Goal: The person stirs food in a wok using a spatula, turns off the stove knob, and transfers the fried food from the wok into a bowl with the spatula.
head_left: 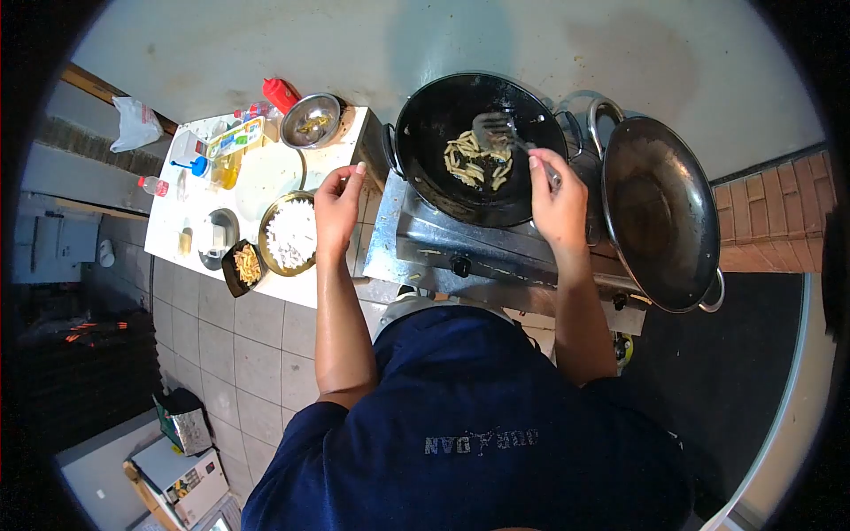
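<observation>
A black wok (425,181) stands on the steel gas stove (421,234), with pale, finger-thin strips of food (469,162) lying in oil at its bottom. My right hand (560,202) is wrapped round the handle of a slotted spatula (492,131), whose blade is down in the wok beside the strips. To the left of the wok, my left hand (339,212) hovers with its fingers curled in and the thumb up; nothing shows in it. Just beyond that hand is a round pan (264,232) full of white chopped pieces (292,234).
A second, larger wok (660,212) rests tilted on the stove's right side. The white side table (168,226) carries a dark bowl of fried strips (246,264), a metal bowl (310,121), a red squeeze bottle (281,94) and an oil bottle (227,170). A wall runs behind the stove.
</observation>
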### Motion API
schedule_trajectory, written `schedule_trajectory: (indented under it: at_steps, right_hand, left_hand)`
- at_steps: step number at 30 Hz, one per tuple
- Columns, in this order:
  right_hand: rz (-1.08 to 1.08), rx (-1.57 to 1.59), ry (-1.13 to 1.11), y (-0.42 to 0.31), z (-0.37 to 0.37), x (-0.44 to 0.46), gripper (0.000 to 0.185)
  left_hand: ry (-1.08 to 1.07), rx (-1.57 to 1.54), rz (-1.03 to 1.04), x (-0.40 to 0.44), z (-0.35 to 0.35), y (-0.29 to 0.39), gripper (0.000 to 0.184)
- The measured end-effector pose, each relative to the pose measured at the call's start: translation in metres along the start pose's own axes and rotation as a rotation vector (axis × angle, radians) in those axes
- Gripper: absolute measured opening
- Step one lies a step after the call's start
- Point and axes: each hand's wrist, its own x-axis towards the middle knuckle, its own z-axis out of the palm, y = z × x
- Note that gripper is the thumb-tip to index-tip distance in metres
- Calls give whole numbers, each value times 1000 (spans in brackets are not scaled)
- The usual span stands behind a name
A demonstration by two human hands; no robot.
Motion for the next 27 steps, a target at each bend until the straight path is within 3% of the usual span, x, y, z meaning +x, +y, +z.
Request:
schedule_trajectory:
  at_steps: [10, 14, 25, 27]
  right_hand:
    - [120, -29, -61, 6, 5, 10, 17]
    - [7, -85, -39, 2, 11, 9, 17]
    - [47, -40, -114, -7, 6, -2, 15]
    - [-99, -150, -88, -17, -1, -4, 14]
  left_hand:
    - [-58, 39, 35, 6, 14, 8, 28]
    - [-80, 24, 38, 8, 19, 4, 28]
    - [-101, 19, 56, 9, 23, 5, 28]
    - [-99, 28, 53, 7, 21, 6, 28]
